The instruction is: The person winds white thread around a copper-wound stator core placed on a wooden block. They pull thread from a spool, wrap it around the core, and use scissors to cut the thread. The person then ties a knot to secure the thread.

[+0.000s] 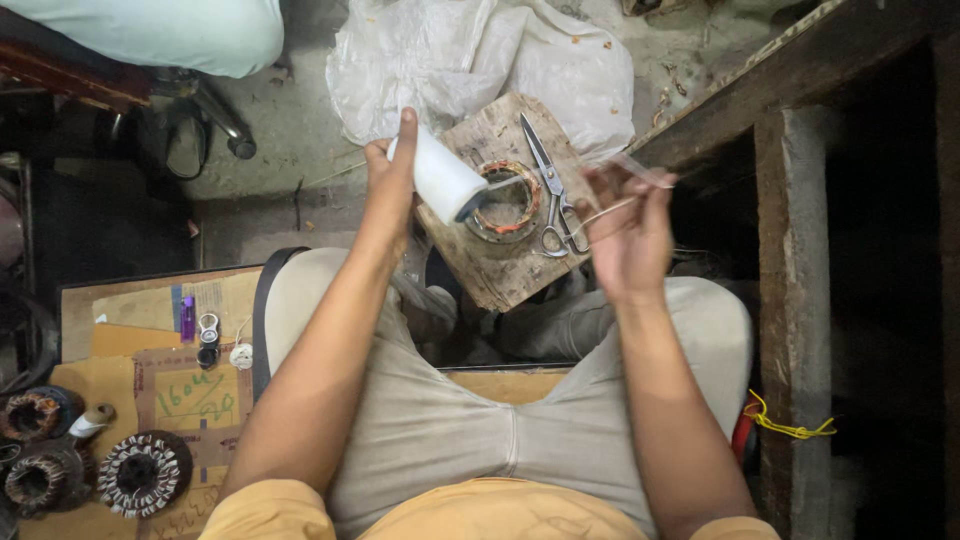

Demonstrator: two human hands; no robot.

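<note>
Big crumpled white plastic sheet point(470, 60) on the floor up top, w/ a wooden block point(500, 270) lying partly over it, right btwn the knees. On the block: a round stator w/ copper windings point(507, 200) and scissors point(550, 190) just beside it, touching its rim. Left hand point(388, 175) has its grip clamped round a white roll point(440, 175), held tilted above the block. Right hand point(630, 225) is blurred, fingers pinched on a thin clear strip point(640, 170) near the scissors. Off to the left, more wound coils point(140, 470) on cardboard point(180, 400).
</note>
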